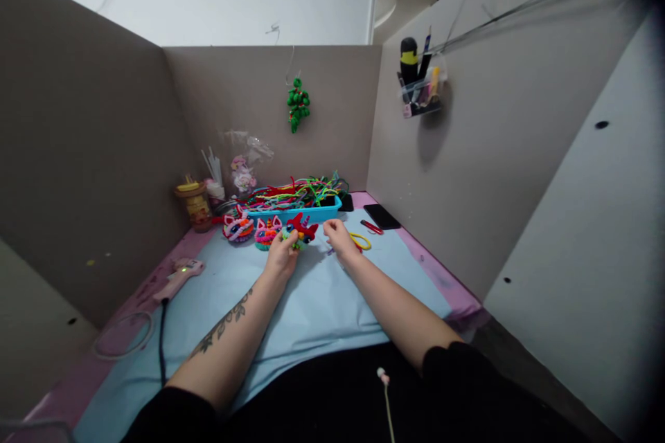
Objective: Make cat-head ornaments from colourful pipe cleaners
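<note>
My left hand (283,255) grips a small pipe-cleaner figure (300,230) with a red top and a green and yellow body, held just above the light blue mat (312,304). My right hand (340,239) hovers just to its right, fingertips pinched near the figure; whether it holds a thin strand I cannot tell. A yellow pipe-cleaner loop (361,241) lies beside the right hand. Two finished animal-face figures (238,227) (267,230) sit to the left of the held one.
A blue tray (296,211) full of coloured pipe cleaners stands at the back. A pink glue gun (179,274) with a cord lies at left. A phone (382,216) and red scissors (370,226) lie at right. Cardboard walls enclose the desk.
</note>
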